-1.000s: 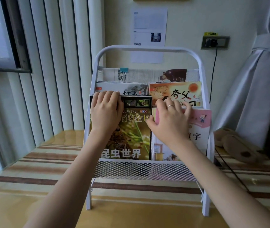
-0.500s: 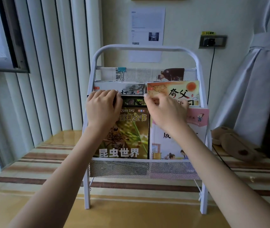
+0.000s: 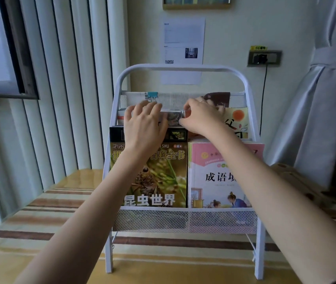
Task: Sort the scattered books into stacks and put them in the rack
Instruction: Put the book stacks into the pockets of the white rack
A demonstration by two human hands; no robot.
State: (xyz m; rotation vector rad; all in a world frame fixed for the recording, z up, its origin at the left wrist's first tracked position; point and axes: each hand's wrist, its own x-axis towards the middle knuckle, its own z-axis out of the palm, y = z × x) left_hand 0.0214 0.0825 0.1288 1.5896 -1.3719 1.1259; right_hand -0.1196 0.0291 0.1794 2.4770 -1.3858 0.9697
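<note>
A white metal rack (image 3: 179, 69) stands on the table with three tiers of books. The front tier holds a dark insect book (image 3: 154, 181) on the left and a pink book (image 3: 214, 177) on the right. In the middle tier a white book (image 3: 174, 118) stands at left, an orange book (image 3: 237, 121) at right. My left hand (image 3: 145, 124) lies flat over the white book's top edge. My right hand (image 3: 201, 117) pinches that book's top right corner. The back tier holds clipped papers (image 3: 171, 99) and a brown-covered book (image 3: 217, 98).
The rack stands on a striped yellow table (image 3: 40, 218) against the wall. Vertical blinds (image 3: 70, 89) hang at left, a tied curtain (image 3: 326, 99) at right. A wall socket (image 3: 264, 58) with a cable sits behind the rack. Brown slippers (image 3: 294, 177) lie right of the rack.
Both hands have moved up from the front tier's books to the middle tier. The right hand has shifted left onto the white book's corner. The camera view has come closer.
</note>
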